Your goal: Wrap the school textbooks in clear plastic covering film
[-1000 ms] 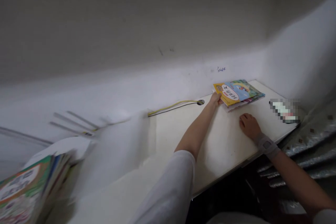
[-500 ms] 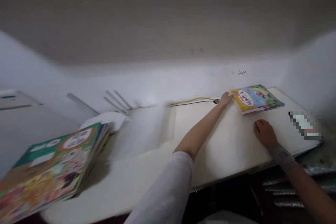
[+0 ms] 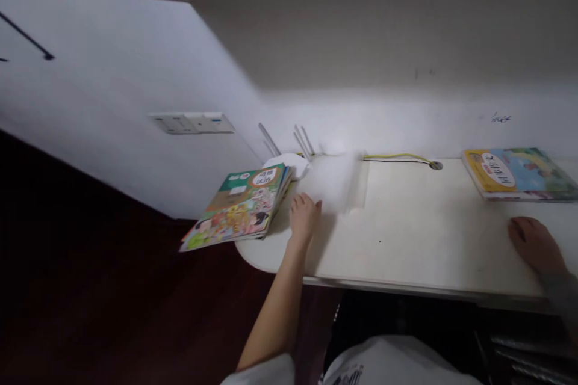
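Note:
My left hand is over the left part of the white desk, thumb apart from the loosely bent fingers, with nothing visible in it. It is between a stack of textbooks and a blurred, whitish, see-through sheet or folder. The stack has a green and orange illustrated cover on top and juts past the desk's rounded left end. At the right, my right hand rests near the desk's front edge, fingers loosely bent and holding nothing visible. Just beyond it lies a small pile of books with a yellow and blue cover.
A white router with upright antennas stands behind the stack. Yellow and black cables run along the wall to a round cable hole. A wall socket panel is at the left, and a shelf overhangs the desk.
My left hand has left the yellow and blue books and swung left to beside the textbook stack. The view has turned left. My right hand stays on the desk near the yellow and blue books.

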Demonstrator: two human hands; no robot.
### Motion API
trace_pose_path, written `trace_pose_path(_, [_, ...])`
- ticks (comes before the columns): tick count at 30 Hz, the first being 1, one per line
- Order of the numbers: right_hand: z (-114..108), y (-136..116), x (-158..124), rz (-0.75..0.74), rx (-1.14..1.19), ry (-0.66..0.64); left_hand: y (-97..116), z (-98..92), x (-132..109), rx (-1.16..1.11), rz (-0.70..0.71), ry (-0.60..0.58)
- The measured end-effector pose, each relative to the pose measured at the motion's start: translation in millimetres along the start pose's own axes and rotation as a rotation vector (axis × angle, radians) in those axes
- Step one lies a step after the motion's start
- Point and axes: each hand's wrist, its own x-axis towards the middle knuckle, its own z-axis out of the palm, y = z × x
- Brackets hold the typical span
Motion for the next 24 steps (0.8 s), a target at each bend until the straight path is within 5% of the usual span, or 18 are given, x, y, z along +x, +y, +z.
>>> trace_pose_path(7, [5.9,10.7,-3.5,0.000,0.008,-0.029,-15.1,22.2,-9.0,0.100,0.023,-0.055])
trace_pose_path(13, [-12.2,-31.3,-5.7,0.039,0.037,0.060,-1.2,2.6,-12.4,0.054,0.109,0.013])
trace_pose_path(18, [-26.9,-99.4,-6.5,0.021,0.300,0.061,54.0,-21.5,-44.1,-0.091,0.359,0.140])
trace_pose_path(24, [-27.5,-149.2,0.5,0.339,1.002,-0.177,134.8,-10.5,-142.1,-0.207,0.956,-0.061])
